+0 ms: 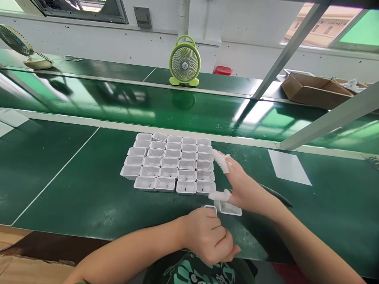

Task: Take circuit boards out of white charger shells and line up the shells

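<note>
Several small white rectangular plastic boxes (169,162) stand open-topped in close rows on the green table. Along their right side reaches my right hand (239,179), its thumb and a finger spread apart and wrapped in white coverings. The finger's tip is at the boxes' right edge; whether it touches them I cannot tell. Just below the thumb lies another white box (231,208), partly covered by the hand. Near the table's front edge my left hand (211,236) is closed, fingers curled under; anything inside it is hidden. Beyond its knuckles shows the rim of a further white box (211,209).
A dark, thin object (276,195) lies beside my right forearm, with a white sheet (289,167) farther right. Behind the table runs a glossy green belt (133,100). A green fan (185,61) and a cardboard box (316,90) stand beyond it. A slanted metal post (328,118) rises at right.
</note>
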`<state>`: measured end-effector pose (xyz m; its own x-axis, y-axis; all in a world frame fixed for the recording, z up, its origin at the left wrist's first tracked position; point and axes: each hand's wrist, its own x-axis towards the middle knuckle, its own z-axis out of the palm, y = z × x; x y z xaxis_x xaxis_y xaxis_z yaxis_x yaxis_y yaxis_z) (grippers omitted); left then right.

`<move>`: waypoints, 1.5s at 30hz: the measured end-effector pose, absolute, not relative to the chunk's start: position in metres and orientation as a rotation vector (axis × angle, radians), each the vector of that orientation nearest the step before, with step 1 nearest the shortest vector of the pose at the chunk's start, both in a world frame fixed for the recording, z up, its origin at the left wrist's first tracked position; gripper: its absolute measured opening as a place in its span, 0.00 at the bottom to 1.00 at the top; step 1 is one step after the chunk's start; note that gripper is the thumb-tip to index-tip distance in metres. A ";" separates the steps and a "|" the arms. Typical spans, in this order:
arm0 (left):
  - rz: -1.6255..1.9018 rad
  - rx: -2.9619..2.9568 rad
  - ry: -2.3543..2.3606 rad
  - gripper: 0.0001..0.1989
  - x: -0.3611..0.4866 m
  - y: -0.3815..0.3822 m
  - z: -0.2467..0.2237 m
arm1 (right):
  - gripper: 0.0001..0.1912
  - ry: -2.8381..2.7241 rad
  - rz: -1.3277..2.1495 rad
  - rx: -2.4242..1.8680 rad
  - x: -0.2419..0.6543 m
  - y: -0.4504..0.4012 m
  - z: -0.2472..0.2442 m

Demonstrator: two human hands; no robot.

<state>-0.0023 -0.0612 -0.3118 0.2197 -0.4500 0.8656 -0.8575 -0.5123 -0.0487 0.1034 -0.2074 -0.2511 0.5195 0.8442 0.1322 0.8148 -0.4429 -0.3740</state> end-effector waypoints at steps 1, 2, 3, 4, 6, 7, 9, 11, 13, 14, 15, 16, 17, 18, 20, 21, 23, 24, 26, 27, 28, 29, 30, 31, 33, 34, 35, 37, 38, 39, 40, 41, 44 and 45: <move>1.243 2.049 -1.211 0.15 -0.002 -0.061 -0.312 | 0.49 -1.321 0.121 -2.371 0.101 -0.217 -0.248; 1.254 2.048 -1.215 0.15 -0.001 -0.061 -0.313 | 0.46 -1.272 0.140 -2.369 0.098 -0.227 -0.247; 1.254 2.057 -1.221 0.16 -0.001 -0.061 -0.313 | 0.43 -1.221 0.150 -2.362 0.095 -0.236 -0.247; 1.241 2.079 -1.230 0.18 0.000 -0.061 -0.313 | 0.41 -1.164 0.148 -2.352 0.093 -0.245 -0.248; 1.166 2.177 -1.263 0.21 0.001 -0.059 -0.310 | 0.39 -1.030 0.119 -2.325 0.091 -0.258 -0.256; 1.108 2.247 -1.290 0.22 0.001 -0.058 -0.306 | 0.38 -0.961 0.101 -2.306 0.090 -0.263 -0.261; 0.977 2.385 -1.347 0.21 -0.001 -0.052 -0.295 | 0.37 -0.849 0.062 -2.271 0.090 -0.268 -0.271; 0.848 2.496 -1.371 0.14 -0.006 -0.046 -0.281 | 0.38 -0.804 0.000 -2.257 0.089 -0.269 -0.279; 0.720 2.601 -1.324 0.06 -0.014 -0.041 -0.269 | 0.38 -0.841 -0.083 -2.262 0.088 -0.268 -0.283; 0.653 2.651 -1.284 0.04 -0.018 -0.038 -0.265 | 0.37 -0.885 -0.129 -2.268 0.086 -0.268 -0.283; 0.581 2.700 -1.234 0.04 -0.023 -0.035 -0.262 | 0.37 -0.931 -0.175 -2.273 0.085 -0.268 -0.284; 0.508 2.738 -1.180 0.04 -0.028 -0.032 -0.260 | 0.36 -0.971 -0.217 -2.275 0.083 -0.268 -0.285; 0.430 2.767 -1.113 0.04 -0.034 -0.029 -0.260 | 0.36 -1.002 -0.246 -2.279 0.081 -0.268 -0.285; 0.359 2.781 -1.030 0.05 -0.040 -0.024 -0.259 | 0.36 -1.025 -0.272 -2.277 0.080 -0.269 -0.286; 0.241 2.759 -0.814 0.08 -0.056 -0.012 -0.258 | 0.36 -1.053 -0.294 -2.262 0.078 -0.270 -0.287; 0.207 2.725 -0.669 0.10 -0.065 -0.004 -0.257 | 0.36 -1.064 -0.300 -2.252 0.077 -0.271 -0.288; 0.216 2.634 -0.337 0.11 -0.088 0.014 -0.251 | 0.37 -1.086 -0.316 -2.235 0.075 -0.272 -0.288; 0.252 2.598 -0.151 0.10 -0.099 0.023 -0.248 | 0.37 -1.093 -0.329 -2.228 0.075 -0.272 -0.288; 0.424 2.585 0.218 0.06 -0.117 0.042 -0.243 | 0.38 -1.099 -0.347 -2.217 0.074 -0.272 -0.288; 0.534 2.601 0.403 0.04 -0.123 0.051 -0.244 | 0.38 -1.097 -0.353 -2.213 0.074 -0.272 -0.288; 0.659 2.617 0.580 0.04 -0.125 0.059 -0.246 | 0.38 -1.097 -0.352 -2.208 0.073 -0.271 -0.288; 0.773 2.621 0.738 0.05 -0.125 0.067 -0.251 | 0.38 -1.098 -0.347 -2.204 0.072 -0.271 -0.288; 0.876 2.610 0.871 0.06 -0.121 0.073 -0.257 | 0.38 -1.100 -0.340 -2.201 0.072 -0.270 -0.288; 0.937 2.594 0.944 0.07 -0.114 0.079 -0.264 | 0.38 -1.107 -0.340 -2.194 0.071 -0.270 -0.289; 0.965 2.573 0.999 0.08 -0.097 0.087 -0.278 | 0.39 -1.128 -0.344 -2.182 0.070 -0.269 -0.290; 0.948 2.570 0.995 0.07 -0.088 0.089 -0.283 | 0.39 -1.142 -0.348 -2.176 0.069 -0.269 -0.291; 0.933 2.564 0.990 0.07 -0.080 0.090 -0.288 | 0.39 -1.155 -0.349 -2.173 0.069 -0.269 -0.292; 0.906 2.549 0.967 0.07 -0.066 0.088 -0.293 | 0.38 -1.170 -0.342 -2.178 0.069 -0.269 -0.293; 0.899 2.539 0.953 0.08 -0.062 0.087 -0.294 | 0.38 -1.172 -0.338 -2.183 0.069 -0.269 -0.293; 0.897 2.529 0.940 0.08 -0.058 0.085 -0.295 | 0.37 -1.172 -0.339 -2.189 0.069 -0.269 -0.292; 0.897 2.518 0.928 0.09 -0.056 0.083 -0.295 | 0.37 -1.171 -0.337 -2.196 0.069 -0.269 -0.292; 0.897 2.509 0.917 0.09 -0.055 0.081 -0.295 | 0.36 -1.172 -0.335 -2.203 0.070 -0.269 -0.292; 0.895 2.494 0.877 0.08 -0.054 0.078 -0.296 | 0.34 -1.190 -0.333 -2.215 0.071 -0.270 -0.293; 0.899 2.491 0.864 0.08 -0.054 0.078 -0.295 | 0.34 -1.197 -0.332 -2.221 0.071 -0.270 -0.293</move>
<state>-0.0541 0.0781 -0.2952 0.6119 0.6498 0.4510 0.4247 -0.7509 0.5057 0.0714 -0.2698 -0.2932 0.5644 0.6768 0.4727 0.8236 -0.4225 -0.3784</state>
